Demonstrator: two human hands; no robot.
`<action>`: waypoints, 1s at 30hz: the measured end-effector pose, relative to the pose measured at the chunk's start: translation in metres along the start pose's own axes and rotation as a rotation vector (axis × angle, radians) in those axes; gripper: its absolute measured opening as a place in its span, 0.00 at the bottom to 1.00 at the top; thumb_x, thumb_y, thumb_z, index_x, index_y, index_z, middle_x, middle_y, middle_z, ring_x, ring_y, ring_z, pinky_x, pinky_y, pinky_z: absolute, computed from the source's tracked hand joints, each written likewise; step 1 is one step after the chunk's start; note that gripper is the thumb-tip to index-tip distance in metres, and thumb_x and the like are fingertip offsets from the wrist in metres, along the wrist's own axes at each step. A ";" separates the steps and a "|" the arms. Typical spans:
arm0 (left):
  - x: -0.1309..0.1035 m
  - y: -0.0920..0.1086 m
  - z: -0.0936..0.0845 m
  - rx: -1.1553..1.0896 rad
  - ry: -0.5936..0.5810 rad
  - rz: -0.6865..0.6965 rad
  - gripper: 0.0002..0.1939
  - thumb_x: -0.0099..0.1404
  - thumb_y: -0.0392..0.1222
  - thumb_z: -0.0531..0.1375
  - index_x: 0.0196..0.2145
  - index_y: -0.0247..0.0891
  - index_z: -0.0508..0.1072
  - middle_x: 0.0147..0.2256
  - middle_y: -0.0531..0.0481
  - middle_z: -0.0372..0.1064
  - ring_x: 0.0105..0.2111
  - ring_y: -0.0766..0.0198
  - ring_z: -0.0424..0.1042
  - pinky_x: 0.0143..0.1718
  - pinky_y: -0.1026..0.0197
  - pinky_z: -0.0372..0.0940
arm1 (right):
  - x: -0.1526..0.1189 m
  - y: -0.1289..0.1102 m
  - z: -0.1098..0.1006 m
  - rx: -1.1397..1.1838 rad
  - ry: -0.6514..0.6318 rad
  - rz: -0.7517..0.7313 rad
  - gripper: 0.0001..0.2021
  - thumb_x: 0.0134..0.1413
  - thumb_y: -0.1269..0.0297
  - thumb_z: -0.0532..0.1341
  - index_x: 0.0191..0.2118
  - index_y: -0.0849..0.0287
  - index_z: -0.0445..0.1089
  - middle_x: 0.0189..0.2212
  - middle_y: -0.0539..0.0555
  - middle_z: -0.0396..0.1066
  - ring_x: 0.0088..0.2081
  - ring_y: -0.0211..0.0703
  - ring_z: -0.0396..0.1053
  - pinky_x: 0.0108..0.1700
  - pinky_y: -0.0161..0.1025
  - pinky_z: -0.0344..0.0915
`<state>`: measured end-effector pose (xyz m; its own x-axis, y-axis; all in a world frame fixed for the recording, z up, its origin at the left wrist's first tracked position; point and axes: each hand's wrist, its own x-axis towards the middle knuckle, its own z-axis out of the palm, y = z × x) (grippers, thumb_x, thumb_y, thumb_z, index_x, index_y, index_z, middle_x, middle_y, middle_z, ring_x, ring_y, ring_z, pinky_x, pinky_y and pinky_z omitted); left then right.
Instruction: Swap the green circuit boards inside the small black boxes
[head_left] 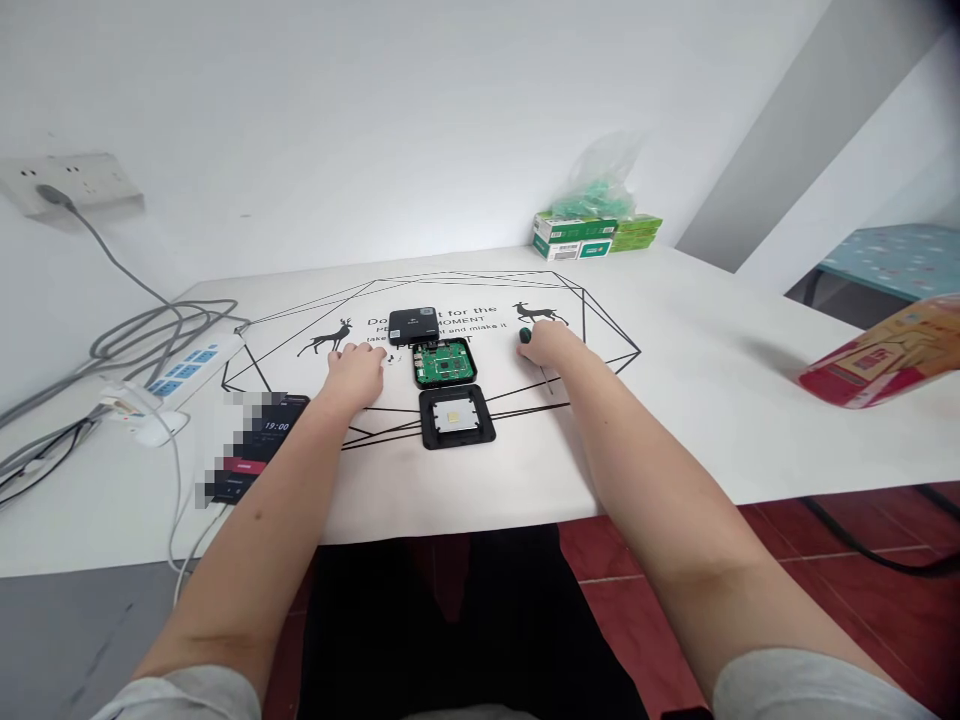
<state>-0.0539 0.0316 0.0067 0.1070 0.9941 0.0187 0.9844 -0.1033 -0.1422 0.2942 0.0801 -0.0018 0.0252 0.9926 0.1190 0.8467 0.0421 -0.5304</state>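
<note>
A green circuit board [445,362] sits in a black case at the middle of the table. In front of it lies a black cover [457,440] with a silver plate, and behind it a black lid [414,325]. To the left, my left hand [355,376] rests on the table with its fingers apart and nothing in them. On the right, my right hand [546,346] is closed around a screwdriver with a dark green handle [525,335]; its thin shaft points toward the table's front.
A phone [262,440] and a white power strip [199,363] with cables lie at the left. Green boxes [577,235] with a plastic bag stand at the back right. A red and yellow package [877,355] is at the right.
</note>
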 end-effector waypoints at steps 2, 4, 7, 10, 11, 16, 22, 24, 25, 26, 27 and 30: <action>0.001 -0.001 0.003 -0.003 0.005 0.004 0.24 0.78 0.37 0.50 0.63 0.39 0.77 0.65 0.33 0.72 0.66 0.36 0.66 0.62 0.35 0.62 | -0.001 -0.010 0.001 -0.007 0.007 0.105 0.08 0.50 0.70 0.71 0.31 0.60 0.70 0.31 0.65 0.75 0.42 0.62 0.77 0.43 0.52 0.72; 0.003 -0.001 0.005 -0.010 0.007 0.011 0.24 0.78 0.38 0.50 0.63 0.40 0.78 0.64 0.33 0.72 0.66 0.36 0.65 0.62 0.35 0.62 | -0.005 -0.025 0.001 0.051 0.019 0.134 0.08 0.55 0.64 0.68 0.31 0.58 0.68 0.31 0.60 0.75 0.38 0.53 0.76 0.40 0.47 0.70; 0.003 0.000 0.009 -0.017 0.008 0.020 0.24 0.78 0.38 0.51 0.65 0.40 0.77 0.64 0.33 0.72 0.66 0.37 0.64 0.62 0.36 0.61 | -0.014 -0.047 0.001 0.543 0.039 0.085 0.09 0.58 0.60 0.65 0.33 0.55 0.65 0.28 0.52 0.73 0.29 0.40 0.69 0.32 0.39 0.63; 0.002 0.001 0.012 -0.022 0.030 0.025 0.26 0.77 0.38 0.51 0.67 0.41 0.75 0.67 0.33 0.69 0.68 0.35 0.61 0.64 0.34 0.60 | -0.025 -0.065 0.007 1.022 -0.020 0.016 0.11 0.52 0.65 0.67 0.41 0.54 0.66 0.30 0.48 0.75 0.28 0.37 0.70 0.30 0.36 0.63; 0.001 0.002 0.013 -0.022 0.036 0.024 0.26 0.77 0.38 0.52 0.67 0.42 0.75 0.68 0.33 0.67 0.69 0.35 0.59 0.64 0.33 0.59 | -0.028 -0.069 0.011 1.116 -0.018 -0.011 0.17 0.50 0.66 0.68 0.45 0.53 0.67 0.30 0.47 0.76 0.29 0.38 0.73 0.31 0.35 0.65; 0.001 0.002 0.015 -0.025 0.034 0.012 0.26 0.77 0.39 0.51 0.66 0.44 0.76 0.69 0.34 0.66 0.69 0.35 0.58 0.64 0.33 0.59 | -0.038 -0.085 0.041 1.212 -0.093 -0.066 0.15 0.51 0.66 0.71 0.44 0.54 0.70 0.32 0.47 0.78 0.38 0.42 0.82 0.48 0.43 0.78; 0.003 0.000 0.016 -0.029 0.031 -0.009 0.24 0.76 0.42 0.52 0.63 0.40 0.78 0.68 0.32 0.67 0.68 0.33 0.59 0.63 0.33 0.60 | -0.042 -0.087 0.062 0.887 -0.171 -0.113 0.12 0.60 0.67 0.68 0.50 0.56 0.74 0.34 0.52 0.81 0.41 0.48 0.83 0.56 0.53 0.77; 0.003 0.000 0.017 -0.027 0.031 -0.004 0.24 0.76 0.42 0.51 0.63 0.41 0.78 0.68 0.32 0.67 0.68 0.34 0.59 0.63 0.32 0.60 | -0.042 -0.086 0.063 0.780 -0.147 -0.141 0.14 0.60 0.66 0.68 0.52 0.57 0.75 0.35 0.52 0.81 0.40 0.48 0.81 0.53 0.52 0.76; 0.003 0.001 0.017 -0.025 0.030 -0.002 0.24 0.76 0.42 0.51 0.63 0.41 0.78 0.68 0.33 0.67 0.68 0.34 0.59 0.63 0.32 0.60 | -0.042 -0.086 0.063 0.741 -0.136 -0.158 0.14 0.60 0.66 0.68 0.52 0.58 0.76 0.36 0.53 0.81 0.40 0.47 0.80 0.52 0.51 0.76; 0.003 0.001 0.018 -0.023 0.027 -0.001 0.25 0.76 0.41 0.51 0.63 0.41 0.78 0.68 0.33 0.67 0.68 0.34 0.59 0.63 0.32 0.60 | -0.041 -0.085 0.064 0.708 -0.127 -0.174 0.15 0.60 0.65 0.68 0.53 0.58 0.76 0.37 0.53 0.81 0.39 0.47 0.79 0.51 0.50 0.76; 0.003 0.002 0.018 -0.021 0.024 -0.001 0.25 0.76 0.41 0.51 0.63 0.41 0.78 0.68 0.33 0.67 0.68 0.34 0.59 0.63 0.33 0.60 | -0.041 -0.085 0.064 0.681 -0.121 -0.186 0.15 0.61 0.65 0.68 0.53 0.58 0.77 0.37 0.53 0.81 0.39 0.46 0.79 0.50 0.49 0.75; 0.002 0.003 0.017 -0.019 0.014 -0.011 0.25 0.77 0.41 0.50 0.64 0.41 0.77 0.68 0.34 0.67 0.68 0.35 0.59 0.63 0.34 0.60 | -0.041 -0.086 0.066 0.642 -0.115 -0.204 0.17 0.61 0.64 0.68 0.55 0.59 0.77 0.37 0.52 0.81 0.37 0.44 0.77 0.49 0.47 0.74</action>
<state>-0.0531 0.0343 -0.0109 0.0983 0.9946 0.0340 0.9880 -0.0934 -0.1230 0.1856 0.0436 -0.0167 -0.1881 0.9618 0.1987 0.3441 0.2541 -0.9039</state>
